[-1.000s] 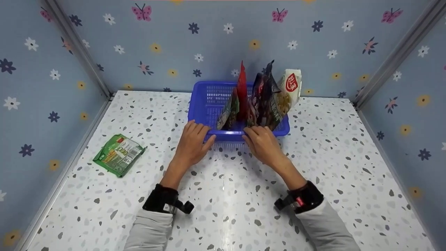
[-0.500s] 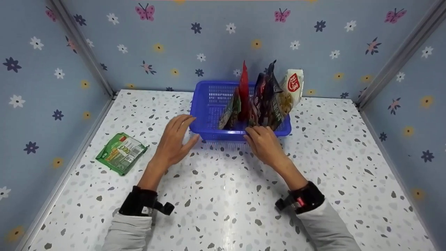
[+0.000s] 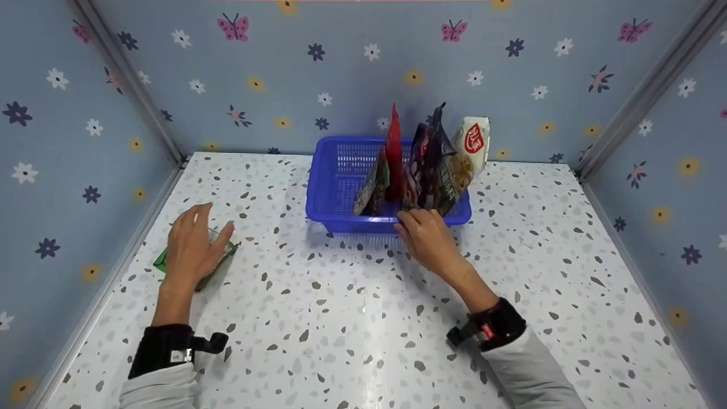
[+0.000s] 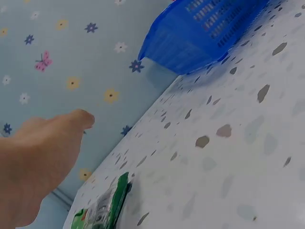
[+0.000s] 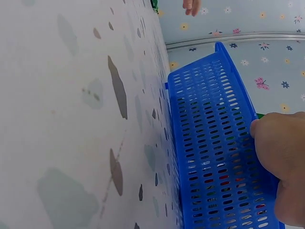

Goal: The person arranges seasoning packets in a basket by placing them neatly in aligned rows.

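My left hand (image 3: 192,247) hovers over a green food packet (image 3: 218,263) lying on the table at the left. Its fingers are loosely extended and the thumb stands apart. In the left wrist view, a gap shows between the hand and the packet (image 4: 106,207). My right hand (image 3: 427,241) grips the front rim of a blue plastic basket (image 3: 329,204), fingers over the edge. Several bags stand in the basket: a red one (image 3: 393,153), dark ones (image 3: 434,150), a white-topped one (image 3: 476,139) at the right, and a smaller one (image 3: 372,184) leaning left of the red one.
A white speckled table (image 3: 318,318) carries everything. A blue flowered panel (image 3: 272,62) rises just behind the basket, with similar panels at left and right. Metal posts (image 3: 128,85) mark the corners.
My left hand has let go of the basket's front left corner and moved left to above the green packet. My right hand stays on the rim, and the basket has not moved.
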`<state>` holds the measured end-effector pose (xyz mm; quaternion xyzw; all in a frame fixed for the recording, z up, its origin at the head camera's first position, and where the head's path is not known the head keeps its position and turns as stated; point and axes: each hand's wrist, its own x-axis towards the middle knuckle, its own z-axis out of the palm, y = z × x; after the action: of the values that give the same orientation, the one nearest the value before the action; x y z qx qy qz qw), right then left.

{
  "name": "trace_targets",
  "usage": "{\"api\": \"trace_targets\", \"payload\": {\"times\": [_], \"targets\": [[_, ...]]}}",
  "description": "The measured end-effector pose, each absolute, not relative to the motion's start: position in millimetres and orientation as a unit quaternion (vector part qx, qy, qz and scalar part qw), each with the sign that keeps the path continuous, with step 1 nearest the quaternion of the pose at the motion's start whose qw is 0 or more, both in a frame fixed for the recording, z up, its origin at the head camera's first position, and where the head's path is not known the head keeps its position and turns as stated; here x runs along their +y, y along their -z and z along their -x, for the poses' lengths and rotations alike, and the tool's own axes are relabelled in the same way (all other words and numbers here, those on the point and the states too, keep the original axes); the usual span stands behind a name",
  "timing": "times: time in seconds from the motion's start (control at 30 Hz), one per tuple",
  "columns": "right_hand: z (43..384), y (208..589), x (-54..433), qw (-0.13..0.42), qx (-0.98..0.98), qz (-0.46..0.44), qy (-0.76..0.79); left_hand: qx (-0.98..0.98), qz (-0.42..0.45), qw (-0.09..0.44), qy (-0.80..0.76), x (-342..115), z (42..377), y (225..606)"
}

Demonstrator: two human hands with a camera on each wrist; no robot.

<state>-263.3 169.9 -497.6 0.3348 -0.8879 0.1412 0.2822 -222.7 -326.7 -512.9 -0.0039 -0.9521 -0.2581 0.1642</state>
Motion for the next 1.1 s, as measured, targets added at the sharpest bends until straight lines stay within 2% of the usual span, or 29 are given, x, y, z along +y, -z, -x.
{"api": "trace_targets", "payload": {"times": [0.2, 0.4, 0.8, 1.1], "targets": [[263, 497, 171, 0.284, -0.888, -0.332, -0.145, -0.969, -0.059, 0.077, 0.227, -355, 212, 522], [263, 498, 171, 0.275, -0.891, -0.331, -0.143, -0.974, -0.081, 0.027, 0.212, -363, 207, 529], [264, 500, 168, 0.295, -0.884, -0.335, -0.141, -0.96, -0.171, -0.016, 0.222, -371, 205, 526], [263, 499, 168, 0.285, -0.889, -0.331, -0.137, -0.922, -0.222, -0.011, 0.318, -376, 207, 519]]}}
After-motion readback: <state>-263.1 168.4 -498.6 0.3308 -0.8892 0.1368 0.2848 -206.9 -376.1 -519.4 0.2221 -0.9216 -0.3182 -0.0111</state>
